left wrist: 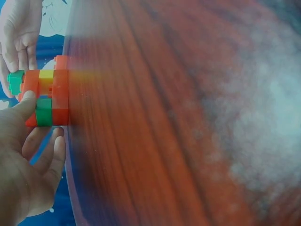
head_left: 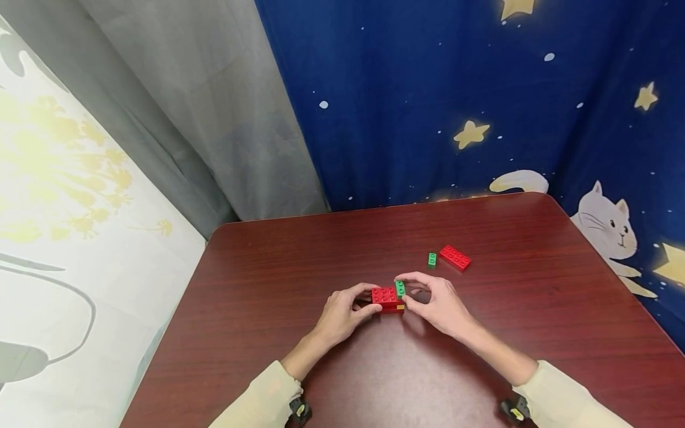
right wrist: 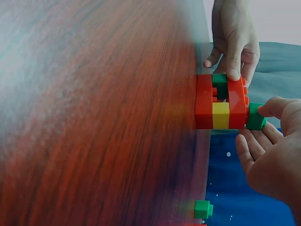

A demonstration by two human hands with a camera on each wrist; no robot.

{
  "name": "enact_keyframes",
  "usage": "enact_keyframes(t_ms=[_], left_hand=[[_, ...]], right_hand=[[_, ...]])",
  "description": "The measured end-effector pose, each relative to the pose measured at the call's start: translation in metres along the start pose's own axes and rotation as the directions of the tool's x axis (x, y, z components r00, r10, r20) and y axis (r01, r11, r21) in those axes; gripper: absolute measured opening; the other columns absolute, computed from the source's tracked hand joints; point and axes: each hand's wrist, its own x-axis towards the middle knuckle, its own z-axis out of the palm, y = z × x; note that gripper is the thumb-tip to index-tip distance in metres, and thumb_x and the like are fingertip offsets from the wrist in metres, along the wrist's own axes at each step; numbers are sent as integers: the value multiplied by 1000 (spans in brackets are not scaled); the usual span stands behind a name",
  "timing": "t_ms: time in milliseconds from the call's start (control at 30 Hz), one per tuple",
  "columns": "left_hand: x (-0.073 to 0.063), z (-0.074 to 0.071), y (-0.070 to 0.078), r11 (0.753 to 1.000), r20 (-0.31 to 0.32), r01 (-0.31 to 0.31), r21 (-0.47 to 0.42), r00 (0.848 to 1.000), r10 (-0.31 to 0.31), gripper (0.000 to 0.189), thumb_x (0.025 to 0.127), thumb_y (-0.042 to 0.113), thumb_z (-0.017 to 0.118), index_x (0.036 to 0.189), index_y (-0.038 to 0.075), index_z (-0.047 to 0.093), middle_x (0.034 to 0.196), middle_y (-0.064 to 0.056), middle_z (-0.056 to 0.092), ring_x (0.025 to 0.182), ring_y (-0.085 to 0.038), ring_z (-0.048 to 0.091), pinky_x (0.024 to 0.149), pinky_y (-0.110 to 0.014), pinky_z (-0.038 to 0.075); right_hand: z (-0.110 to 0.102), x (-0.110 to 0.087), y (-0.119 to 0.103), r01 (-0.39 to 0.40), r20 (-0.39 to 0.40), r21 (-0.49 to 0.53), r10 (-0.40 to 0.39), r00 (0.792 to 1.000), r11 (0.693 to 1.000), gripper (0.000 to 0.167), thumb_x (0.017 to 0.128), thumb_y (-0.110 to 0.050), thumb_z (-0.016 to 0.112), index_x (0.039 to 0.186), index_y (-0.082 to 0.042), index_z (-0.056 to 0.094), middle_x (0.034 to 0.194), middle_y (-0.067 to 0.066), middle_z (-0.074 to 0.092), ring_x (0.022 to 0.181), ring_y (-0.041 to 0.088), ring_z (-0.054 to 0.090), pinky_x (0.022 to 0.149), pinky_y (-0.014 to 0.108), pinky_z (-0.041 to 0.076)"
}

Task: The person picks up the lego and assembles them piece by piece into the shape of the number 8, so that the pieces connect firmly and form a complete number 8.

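Near the middle of the table stands a small stack of toy building bricks. Its upper red brick (head_left: pixel 383 295) sits over a lower red brick (right wrist: pixel 203 101), with a yellow brick (right wrist: pixel 220 115) and a green brick (left wrist: pixel 43 112) between them at opposite ends and a gap in the middle. My left hand (head_left: pixel 341 315) grips the stack's left end between thumb and fingers. With thumb and fingertips, my right hand (head_left: pixel 441 303) pinches a small two-stud green brick (head_left: pixel 400 289) at the right end of the upper red brick's studs; whether it is fully seated I cannot tell.
Behind my right hand, a loose green brick (head_left: pixel 431 259) lies beside a loose red brick (head_left: pixel 455 257) on the dark red-brown wooden table (head_left: pixel 278 255). Blue and grey curtains (head_left: pixel 407 107) hang past the far edge.
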Motion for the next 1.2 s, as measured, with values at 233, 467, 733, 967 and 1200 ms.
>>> enact_keyframes(t_ms=[233,467,733,967,1200], left_hand=[[1,0,1,1000,1,-2,-3,1000,2,34,94,29,84,125,20,75,108,6,79,85,-9,73,72,-22,58],[1,0,1,1000,0,-7,1,1000,7,34,94,29,84,125,20,76,107,6,79,87,-7,72,72,-22,59],[2,0,1,1000,-2,-18,-9,1000,18,34,93,27,85,125,19,76,107,5,79,91,-7,73,73,-22,59],[2,1,0,1000,-1,-19,-11,1000,19,34,93,26,85,125,18,75,107,5,79,91,-9,74,73,-22,59],[1,0,1,1000,0,-13,-10,1000,13,35,93,26,85,126,19,75,107,4,79,90,-10,74,73,-23,59]], right_hand=[[0,0,2,0,8,9,0,1000,1000,40,90,2,80,127,-13,75,121,5,77,95,20,77,87,45,62],[-1,0,3,10,5,5,-10,1000,1000,38,90,1,81,125,-12,76,120,3,77,95,20,77,87,46,62],[-1,3,2,28,2,-30,-28,1000,999,37,88,1,82,123,-9,77,117,4,78,93,19,78,86,47,63],[-3,5,1,32,18,-32,-32,999,999,36,89,0,82,123,-9,77,117,5,78,95,20,78,87,47,63],[-4,5,1,26,33,5,-26,999,1000,36,89,0,82,124,-8,77,118,7,78,96,22,78,87,46,63]])
